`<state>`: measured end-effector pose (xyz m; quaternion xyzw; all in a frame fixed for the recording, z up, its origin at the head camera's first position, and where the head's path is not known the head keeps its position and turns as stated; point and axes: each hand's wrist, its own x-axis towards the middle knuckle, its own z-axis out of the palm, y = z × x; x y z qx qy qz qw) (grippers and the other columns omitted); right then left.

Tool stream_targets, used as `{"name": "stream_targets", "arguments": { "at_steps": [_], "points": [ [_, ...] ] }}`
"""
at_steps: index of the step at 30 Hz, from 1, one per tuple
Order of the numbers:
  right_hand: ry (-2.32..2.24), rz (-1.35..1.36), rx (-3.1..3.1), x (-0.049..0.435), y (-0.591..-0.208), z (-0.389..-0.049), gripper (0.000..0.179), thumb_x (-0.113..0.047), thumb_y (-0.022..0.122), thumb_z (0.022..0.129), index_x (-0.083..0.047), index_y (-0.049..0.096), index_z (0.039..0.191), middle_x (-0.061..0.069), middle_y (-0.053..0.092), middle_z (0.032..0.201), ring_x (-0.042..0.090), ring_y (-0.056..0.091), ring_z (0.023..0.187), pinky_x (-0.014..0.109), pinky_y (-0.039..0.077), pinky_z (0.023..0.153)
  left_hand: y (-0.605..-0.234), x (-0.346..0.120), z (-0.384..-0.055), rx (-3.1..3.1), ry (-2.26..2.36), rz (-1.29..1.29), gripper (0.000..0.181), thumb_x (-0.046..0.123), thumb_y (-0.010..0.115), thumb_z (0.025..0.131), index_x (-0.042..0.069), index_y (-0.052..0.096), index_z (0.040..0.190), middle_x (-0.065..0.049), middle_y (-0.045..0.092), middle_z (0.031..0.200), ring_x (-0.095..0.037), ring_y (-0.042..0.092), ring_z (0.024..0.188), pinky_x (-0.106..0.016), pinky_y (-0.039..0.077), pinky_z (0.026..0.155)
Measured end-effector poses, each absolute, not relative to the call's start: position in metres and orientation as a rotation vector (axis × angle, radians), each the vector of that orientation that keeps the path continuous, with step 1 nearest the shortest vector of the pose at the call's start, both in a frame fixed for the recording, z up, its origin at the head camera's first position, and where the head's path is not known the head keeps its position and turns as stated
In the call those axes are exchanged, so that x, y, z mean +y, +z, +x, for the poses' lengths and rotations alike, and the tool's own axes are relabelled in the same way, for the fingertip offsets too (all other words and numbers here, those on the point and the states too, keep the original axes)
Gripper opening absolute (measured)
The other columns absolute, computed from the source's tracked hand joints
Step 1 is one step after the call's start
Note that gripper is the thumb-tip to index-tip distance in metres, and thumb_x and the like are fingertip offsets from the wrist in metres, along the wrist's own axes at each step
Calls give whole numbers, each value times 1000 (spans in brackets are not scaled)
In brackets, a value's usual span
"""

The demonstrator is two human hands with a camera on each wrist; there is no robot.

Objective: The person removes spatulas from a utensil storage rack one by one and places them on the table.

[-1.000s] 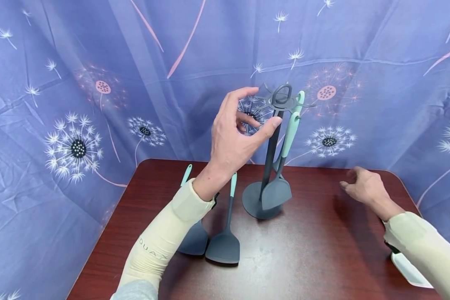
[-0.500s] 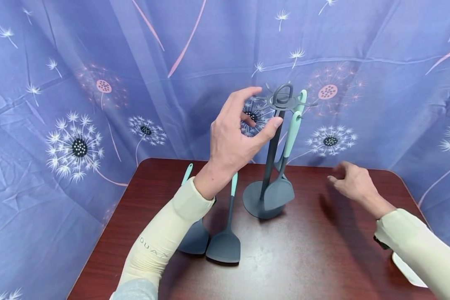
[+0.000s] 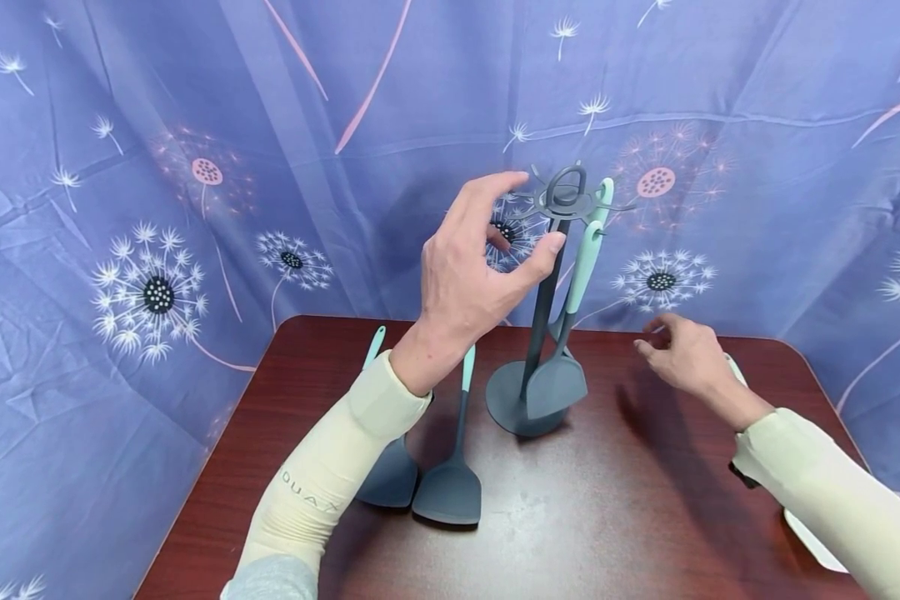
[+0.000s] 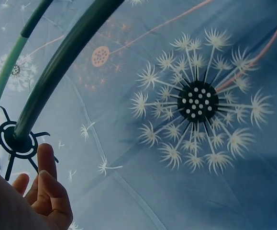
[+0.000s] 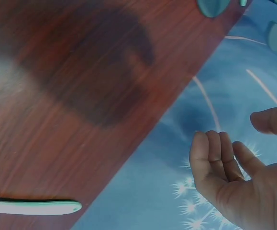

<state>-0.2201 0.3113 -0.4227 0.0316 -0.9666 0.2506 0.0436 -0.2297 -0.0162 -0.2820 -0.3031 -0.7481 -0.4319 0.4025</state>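
A dark grey utensil stand [image 3: 543, 308] with a round base and a ring of hooks rises from the table. A turner [image 3: 558, 387] with a mint handle hangs from a hook on its right, with a second mint-handled utensil [image 3: 602, 197] mostly hidden behind. My left hand [image 3: 465, 267] is raised beside the hook ring, fingers and thumb spread in a C shape around air. Its thumb tip overlaps the post in the head view; the left wrist view shows the hand [image 4: 45, 196] by the hooks. Over the table's right side, my right hand [image 3: 686, 354] hovers empty with loosely bent fingers.
Two more turners lie at the left: one turner [image 3: 450, 492] in plain sight, the other turner [image 3: 390, 479] partly under my left forearm. A pale, mint-edged object [image 5: 33, 207] lies on the table [image 3: 607, 517] at the right. A dandelion-print curtain [image 3: 390, 208] hangs behind.
My right hand has moved left across the table toward the stand, still empty. My left hand stays beside the hooks almost unmoved.
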Motion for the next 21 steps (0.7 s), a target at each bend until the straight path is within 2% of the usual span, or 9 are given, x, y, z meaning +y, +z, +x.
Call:
{"name": "stream_targets", "arguments": {
  "at_steps": [11,14,18,21],
  "points": [
    [852,68,-2960,297,-419,-221,42,-29,67,102,-1,59,133,21,75,104,37,72,91,55,55,79,-282,-17,-236,-1826,-861,-737,58,53,76,89,14,73,131,1,74,127,-6,63,72,-24,51,69],
    [855,65,-2963,298,-419,-220,43,-29,67,103,-1,58,135,21,75,105,36,72,91,55,55,79,-282,-17,-237,-1812,-816,-726,56,54,76,88,14,75,128,1,76,126,-7,66,78,-27,53,71],
    [855,59,-2974,301,-420,-221,44,-29,66,103,-2,57,136,20,75,105,36,72,91,55,55,80,-282,-17,-237,-1801,-802,-712,52,53,77,88,13,78,122,0,76,126,-11,73,98,-29,57,76],
    [854,56,-2978,304,-422,-221,45,-29,66,103,-1,57,137,19,75,105,37,72,93,56,54,81,-282,-17,-236,-1799,-812,-710,50,53,77,88,12,79,118,-1,75,127,-12,74,103,-29,57,76]
  ]
}}
